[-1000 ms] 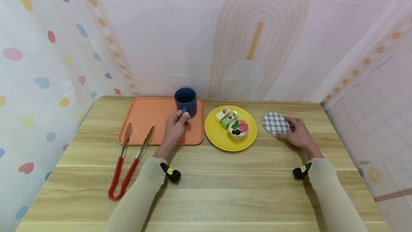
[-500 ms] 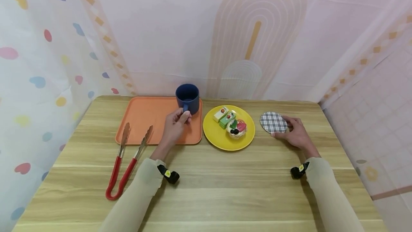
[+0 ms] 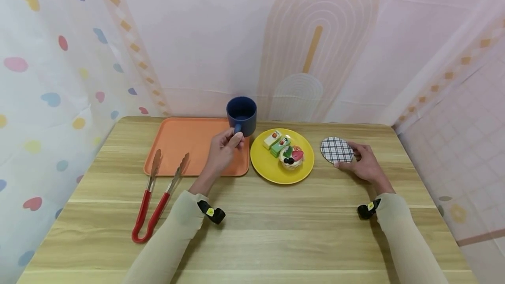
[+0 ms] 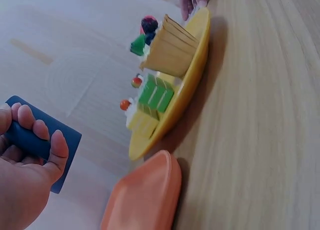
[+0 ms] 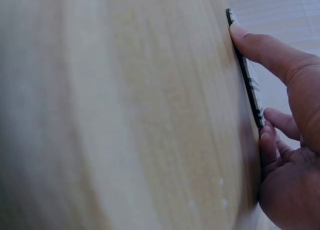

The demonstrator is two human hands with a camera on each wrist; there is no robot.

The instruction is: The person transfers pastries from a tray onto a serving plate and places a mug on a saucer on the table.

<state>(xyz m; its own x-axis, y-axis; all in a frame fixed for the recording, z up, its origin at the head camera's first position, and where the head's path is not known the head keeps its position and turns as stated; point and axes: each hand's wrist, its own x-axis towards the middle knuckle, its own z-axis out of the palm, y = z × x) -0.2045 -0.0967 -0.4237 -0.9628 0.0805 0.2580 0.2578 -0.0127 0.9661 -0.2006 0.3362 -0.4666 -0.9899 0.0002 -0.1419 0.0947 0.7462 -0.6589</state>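
Note:
My left hand (image 3: pixel 222 150) grips a dark blue mug (image 3: pixel 247 125) by its handle. The mug is upright, raised over the right back corner of an orange tray (image 3: pixel 185 139). In the left wrist view, fingers curl round the handle of the mug (image 4: pixel 70 147), well above the tray (image 4: pixel 142 200). At the right, my right hand (image 3: pixel 368 165) holds a round black-and-white checked coaster (image 3: pixel 336 149) by its edge, thumb at the near side and fingers at the right. The right wrist view shows the coaster (image 5: pixel 251 85) edge-on, flat at the tabletop.
Between the hands, a yellow plate (image 3: pixel 264 170) bears two cake slices (image 3: pixel 279 146) and a fruit tart (image 3: pixel 292 159). Red-handled tongs (image 3: pixel 143 211) lie spread at the left, tips on the tray. A patterned curtain (image 3: pixel 213 34) stands right behind the table (image 3: pixel 276 236).
My left hand has lifted the mug up off the tray and moved it right, toward the plate. The right hand and the coaster have stayed in place.

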